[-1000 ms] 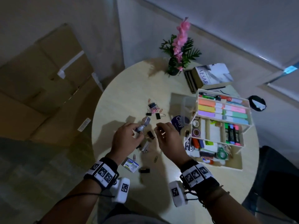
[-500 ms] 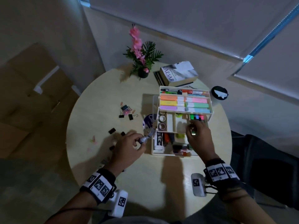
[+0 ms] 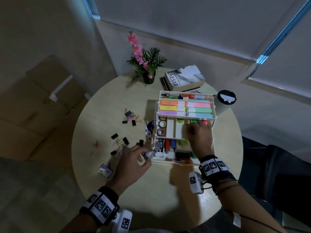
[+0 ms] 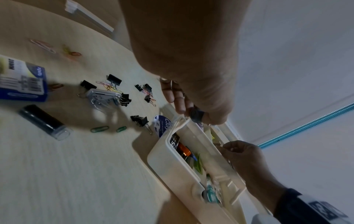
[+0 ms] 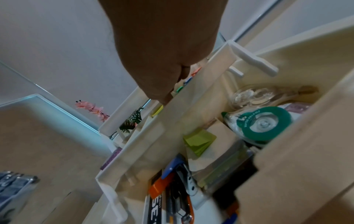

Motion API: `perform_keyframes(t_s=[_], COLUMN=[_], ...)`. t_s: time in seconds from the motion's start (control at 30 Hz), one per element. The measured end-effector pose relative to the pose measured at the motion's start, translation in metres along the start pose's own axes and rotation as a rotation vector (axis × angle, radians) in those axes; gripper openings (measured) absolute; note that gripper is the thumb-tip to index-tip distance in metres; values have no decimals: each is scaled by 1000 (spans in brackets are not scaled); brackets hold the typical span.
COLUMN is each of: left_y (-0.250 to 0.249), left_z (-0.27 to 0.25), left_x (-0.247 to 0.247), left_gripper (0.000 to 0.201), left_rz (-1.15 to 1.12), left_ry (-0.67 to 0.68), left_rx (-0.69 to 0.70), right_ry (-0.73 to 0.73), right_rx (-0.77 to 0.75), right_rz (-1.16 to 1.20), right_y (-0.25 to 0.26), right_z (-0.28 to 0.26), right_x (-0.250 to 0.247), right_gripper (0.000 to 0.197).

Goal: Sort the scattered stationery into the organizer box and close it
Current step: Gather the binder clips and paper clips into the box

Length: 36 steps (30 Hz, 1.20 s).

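Note:
The cream tiered organizer box (image 3: 170, 161) stands open on the round table, with highlighters in its top tray. My right hand (image 3: 200, 137) reaches into the middle tray (image 5: 172, 121). Its curled fingers (image 4: 232, 149) pinch something small and pale that I cannot make out. My left hand (image 3: 134, 158) grips a small grey object (image 3: 149, 153) just at the box's front left corner (image 4: 172, 125). Black binder clips (image 3: 115, 136) and coloured paper clips (image 4: 99, 128) lie scattered to the left. A blue staples box (image 4: 23, 80), a black tube (image 4: 44, 122) and a clear clip holder (image 4: 101, 98) lie there too.
At the table's far side stand a potted plant with pink flowers (image 3: 148, 64), a stack of books (image 3: 185, 78) and a black-lidded cup (image 3: 226, 98). A round blue label (image 3: 149, 128) lies against the box's left wall. Flattened cardboard (image 3: 33, 98) lies on the floor to the left.
My right hand moved from the scattered clips at mid-table over to the box and down into the middle tray. My left hand carried the grey object rightward to the box's front left corner.

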<state>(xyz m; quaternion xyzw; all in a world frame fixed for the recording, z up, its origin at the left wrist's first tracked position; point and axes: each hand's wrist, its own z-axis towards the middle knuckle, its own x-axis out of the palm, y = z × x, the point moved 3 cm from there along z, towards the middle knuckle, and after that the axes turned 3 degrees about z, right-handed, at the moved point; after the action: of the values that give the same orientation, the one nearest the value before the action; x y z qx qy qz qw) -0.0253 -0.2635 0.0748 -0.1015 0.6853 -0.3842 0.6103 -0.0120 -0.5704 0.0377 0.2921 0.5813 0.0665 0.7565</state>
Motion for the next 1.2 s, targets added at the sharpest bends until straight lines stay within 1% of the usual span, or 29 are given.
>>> perform_keyframes(t_s=[0.1, 0.2, 0.27, 0.37, 0.47, 0.53, 0.57, 0.63, 0.73, 0.87, 0.93, 1.0, 1.07, 1.2], left_y=[0, -2, -6, -13, -14, -12, -10, -6, -4, -5, -4, -3, -5, -16], left_z=[-3, -2, 0, 4, 6, 7, 8, 10, 10, 10, 10, 11, 13, 24], left_x=[5, 11, 14, 17, 19, 20, 20, 21, 20, 19, 19, 20, 20, 26], left_gripper=[17, 14, 12, 12, 13, 16, 18, 23, 24, 20, 25, 29, 26, 22], left_rz=[-27, -33, -37, -57, -92, -110, -114, -117, -130, -124, -120, -126, -125, -111], left_ry=[2, 17, 23, 38, 62, 68, 67, 64, 64, 69, 65, 64, 66, 57], left_rx=[-14, -25, -16, 2, -14, -17, -15, -18, -22, -19, -22, -26, -23, -21], right_ry=[38, 87, 74, 29, 19, 19, 17, 16, 24, 38, 37, 43, 68, 114], right_rx=[-2, 65, 102, 125, 87, -15, -71, -122, -122, -133, -130, -120, -126, -104], right_rz=[-54, -93, -112, -65, -48, -129, -175, -236, -271, -211, -176, -165, -182, -133], right_y=[-1, 4, 5, 4, 0, -2, -4, -9, -15, -13, -13, -13, -14, -15], right_z=[-3, 2, 8, 12, 10, 5, 3, -1, 1, 4, 2, -1, 0, 2], right_x=[-4, -5, -5, -1, 4, 6, 8, 11, 15, 14, 11, 9, 9, 8], right_gripper=[11, 13, 13, 9, 16, 23, 24, 20, 25, 33, 31, 25, 21, 29])
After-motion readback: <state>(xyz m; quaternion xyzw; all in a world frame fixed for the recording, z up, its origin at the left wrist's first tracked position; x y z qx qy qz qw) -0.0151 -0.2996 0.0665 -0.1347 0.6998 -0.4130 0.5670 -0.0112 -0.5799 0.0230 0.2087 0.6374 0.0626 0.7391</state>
